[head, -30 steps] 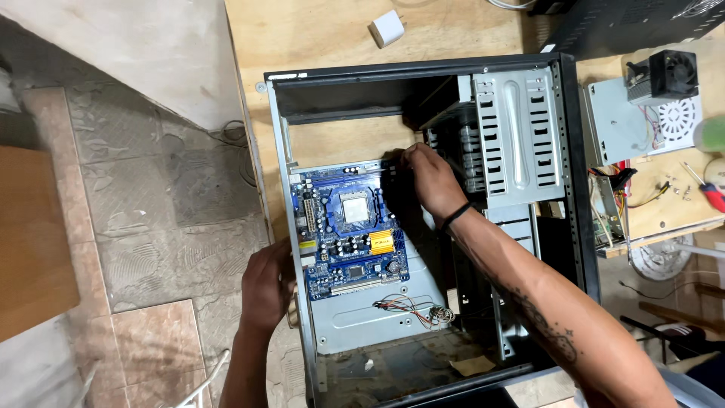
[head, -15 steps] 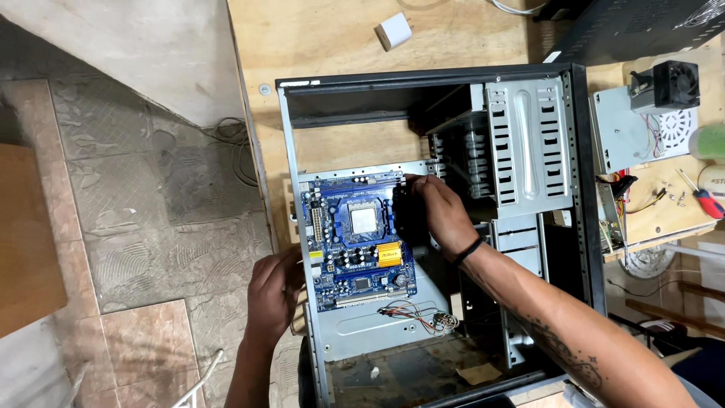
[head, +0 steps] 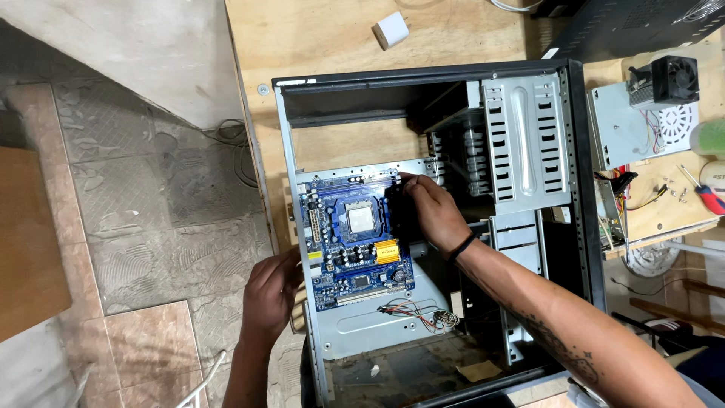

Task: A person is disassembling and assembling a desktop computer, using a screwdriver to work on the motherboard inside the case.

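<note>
Head view, looking down: the left hand [head: 270,291] curls its grip on the outer left wall of the open computer case [head: 578,174], fingers hooked over the edge just beside the blue motherboard [head: 355,242]. The motherboard lies flat inside the case on the metal tray, with loose coloured wires [head: 411,313] below it. The right hand [head: 432,211] reaches in from the right, fingertips pinching the board's top right corner. Right of the case, on the wooden tabletop [head: 325,38], lie a cooling fan [head: 672,79] and a red-handled screwdriver [head: 701,190].
</note>
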